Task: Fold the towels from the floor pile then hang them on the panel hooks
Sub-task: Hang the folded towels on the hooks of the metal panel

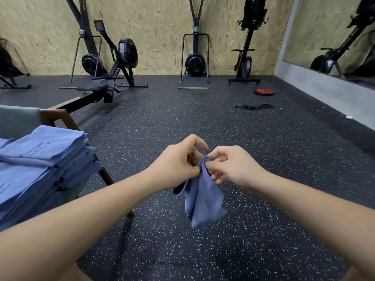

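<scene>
A small blue towel [203, 197] hangs in the air in front of me, above the speckled black floor. My left hand [178, 161] and my right hand [231, 165] both pinch its top edge, close together, with fingertips nearly touching. The cloth droops below them in loose folds. A stack of folded blue towels [40, 165] rests on a chair at my left. No floor pile and no panel hooks are in view.
The chair [60, 118] has a wooden frame and a grey-green back. Rowing and ski machines [113, 63] stand along the chipboard wall. A red weight plate [264, 91] and black bands [254, 106] lie on the floor at far right. A mirror [334, 37] covers the right wall.
</scene>
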{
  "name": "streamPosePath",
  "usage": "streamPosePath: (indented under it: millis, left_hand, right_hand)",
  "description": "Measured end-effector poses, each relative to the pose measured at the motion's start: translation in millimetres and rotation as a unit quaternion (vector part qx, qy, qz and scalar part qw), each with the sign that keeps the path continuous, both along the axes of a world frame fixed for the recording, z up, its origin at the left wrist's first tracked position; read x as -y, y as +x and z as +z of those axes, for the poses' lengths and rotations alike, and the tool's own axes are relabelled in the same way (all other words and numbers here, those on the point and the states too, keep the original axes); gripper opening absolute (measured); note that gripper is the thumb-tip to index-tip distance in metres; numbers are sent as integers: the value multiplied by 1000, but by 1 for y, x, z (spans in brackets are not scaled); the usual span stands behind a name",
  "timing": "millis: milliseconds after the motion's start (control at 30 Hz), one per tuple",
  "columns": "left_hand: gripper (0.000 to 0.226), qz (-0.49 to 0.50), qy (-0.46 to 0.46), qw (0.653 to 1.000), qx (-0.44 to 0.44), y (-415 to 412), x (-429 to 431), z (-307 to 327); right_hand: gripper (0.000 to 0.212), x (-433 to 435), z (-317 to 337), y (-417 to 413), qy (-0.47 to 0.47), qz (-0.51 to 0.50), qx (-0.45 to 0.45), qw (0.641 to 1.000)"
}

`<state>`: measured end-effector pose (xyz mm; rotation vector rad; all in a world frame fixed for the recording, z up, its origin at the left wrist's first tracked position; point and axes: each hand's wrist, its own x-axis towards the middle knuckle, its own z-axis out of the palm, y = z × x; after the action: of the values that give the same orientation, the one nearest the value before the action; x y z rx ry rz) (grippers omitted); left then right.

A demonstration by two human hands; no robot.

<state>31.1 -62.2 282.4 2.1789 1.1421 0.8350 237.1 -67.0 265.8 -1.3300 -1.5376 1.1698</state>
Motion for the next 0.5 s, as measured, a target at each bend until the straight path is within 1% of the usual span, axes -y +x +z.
streamPosePath:
  millis: [67,133,167,233,333,433,500]
  left_hand:
    - [49,7,3,1000,-11,-2,-1,0]
    - [46,15,5,999,-42,-6,-4,-1]
    - [43,19,9,998,-57,-9,-7,-2]
    - [37,26,38,996,-78,-16,-12,-2]
    - [26,27,89,991,-94,-22,-18,0]
    - [34,14,139,984,-110,-18,-18,0]
    - [34,14,144,983,-116,-12,-15,-2]
  right_hand:
    - [7,-4,-1,4,43,-13,66,997]
    - [11,-10,-1,10,98,-30,126,987]
    - [13,-12,0,12,117,-43,142,982]
    - [15,-14,4,18,128,-60,118,983]
    - [15,-13,9,25,112,-66,61,990]
    - [18,-11,9,25,125,-49,54,989]
    - [18,-10,9,22,146,-38,61,987]
